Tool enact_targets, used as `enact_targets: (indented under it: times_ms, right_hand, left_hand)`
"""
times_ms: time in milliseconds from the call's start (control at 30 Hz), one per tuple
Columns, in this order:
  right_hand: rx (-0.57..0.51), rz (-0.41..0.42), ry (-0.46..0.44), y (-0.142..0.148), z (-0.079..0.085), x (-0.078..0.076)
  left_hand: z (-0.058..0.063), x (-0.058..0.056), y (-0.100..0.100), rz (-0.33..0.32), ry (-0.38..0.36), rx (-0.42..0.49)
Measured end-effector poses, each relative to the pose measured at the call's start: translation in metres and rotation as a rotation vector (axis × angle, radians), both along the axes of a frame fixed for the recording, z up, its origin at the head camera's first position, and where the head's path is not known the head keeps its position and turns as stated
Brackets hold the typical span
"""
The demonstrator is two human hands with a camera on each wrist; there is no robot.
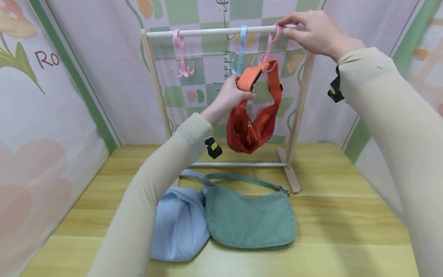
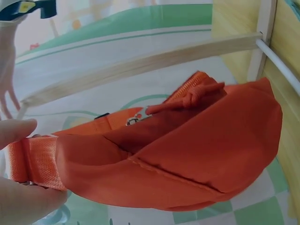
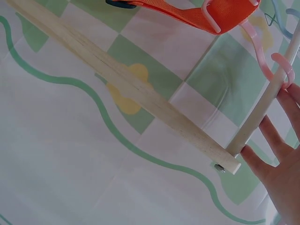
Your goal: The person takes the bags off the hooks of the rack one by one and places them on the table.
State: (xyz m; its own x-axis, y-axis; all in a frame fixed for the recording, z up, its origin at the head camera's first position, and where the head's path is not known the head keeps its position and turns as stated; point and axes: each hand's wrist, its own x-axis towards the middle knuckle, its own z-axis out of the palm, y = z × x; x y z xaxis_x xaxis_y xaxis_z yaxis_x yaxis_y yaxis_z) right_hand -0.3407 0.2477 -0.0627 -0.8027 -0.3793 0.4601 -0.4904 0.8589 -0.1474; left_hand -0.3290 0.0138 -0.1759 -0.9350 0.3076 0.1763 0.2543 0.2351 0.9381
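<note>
My left hand [image 1: 231,92] grips the orange strap [image 1: 250,78] of a red waist bag [image 1: 254,132]. The strap passes over a prong of the right pink hook [image 1: 268,48], which tilts on the rack's white rail [image 1: 214,31]. In the left wrist view, thumb and finger pinch the webbing [image 2: 44,161] beside the bag body [image 2: 187,154]. Up at the rail's right end, my right hand [image 1: 320,34] holds the rail between thumb and fingers, fingertips right at the top of that hook. The right wrist view shows its fingers [image 3: 276,136] spread along the rail.
A blue hook [image 1: 241,50] and another pink hook [image 1: 181,54] hang farther left on the rail. On the wooden table [image 1: 332,231], a green shoulder bag [image 1: 250,217] lies beside a light blue bag [image 1: 181,227]. The rack's right post [image 1: 299,104] stands on a wooden foot [image 1: 292,179].
</note>
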Motion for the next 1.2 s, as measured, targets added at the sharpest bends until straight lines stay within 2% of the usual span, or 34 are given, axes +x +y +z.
enact_targets:
  times_ms: [167, 467, 667, 967, 1200]
  right_hand:
    - [0.007, -0.004, 0.001, 0.000, 0.001, -0.001]
    - [0.051, -0.002, 0.021, -0.001, 0.001, -0.002]
    - [0.076, -0.019, 0.018, 0.000, 0.002, -0.003]
    - [0.087, -0.034, 0.017, 0.001, 0.002, -0.003]
    - [0.079, -0.045, -0.003, 0.000, 0.001, -0.004]
  left_hand:
    - [0.006, 0.000, 0.001, 0.000, -0.065, 0.033]
    - [0.013, 0.000, 0.005, -0.003, -0.068, 0.046]
    - [0.016, 0.002, 0.008, 0.006, -0.103, 0.067]
    - [0.024, 0.000, 0.010, 0.048, -0.087, 0.068]
    - [0.035, -0.001, 0.010, 0.052, -0.080, 0.089]
